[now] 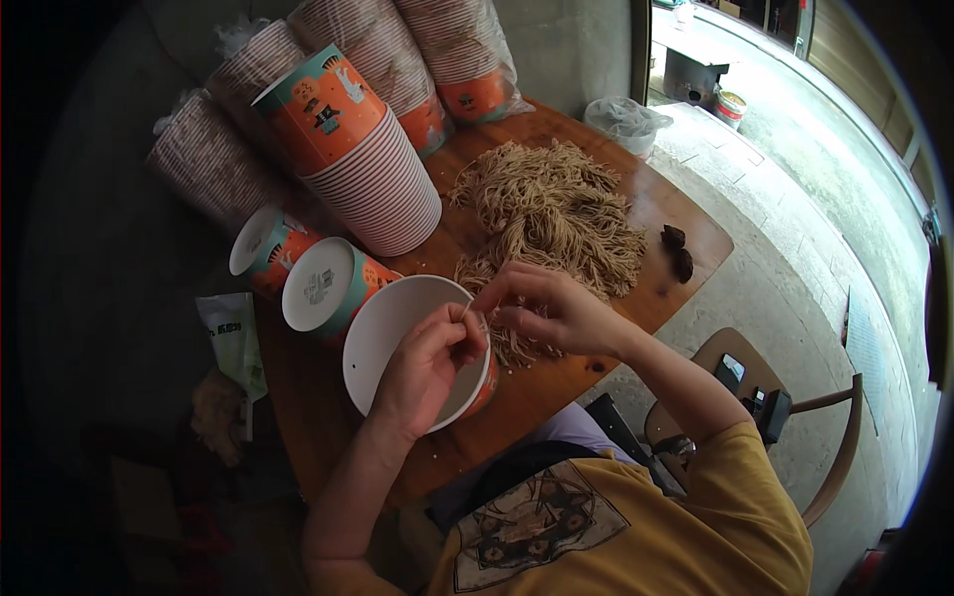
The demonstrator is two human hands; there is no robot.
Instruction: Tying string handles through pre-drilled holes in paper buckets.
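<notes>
Both hands meet over the white bowl (397,338) at the table's (517,397) near edge: the left hand (427,363) and right hand (542,308) pinch a few strands from the noodle heap (552,214). Strands could snap or drop outside the tilted bowl. Behind lie orange-and-teal cup stacks (348,149) in clear sleeves; a green-printed packet (234,338) sits at left.

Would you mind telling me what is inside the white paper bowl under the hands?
The paper bowl shows a bare white inside on its left. The left hand covers its right part, so anything beneath cannot be seen. The noodles lie outside, on the table.
</notes>
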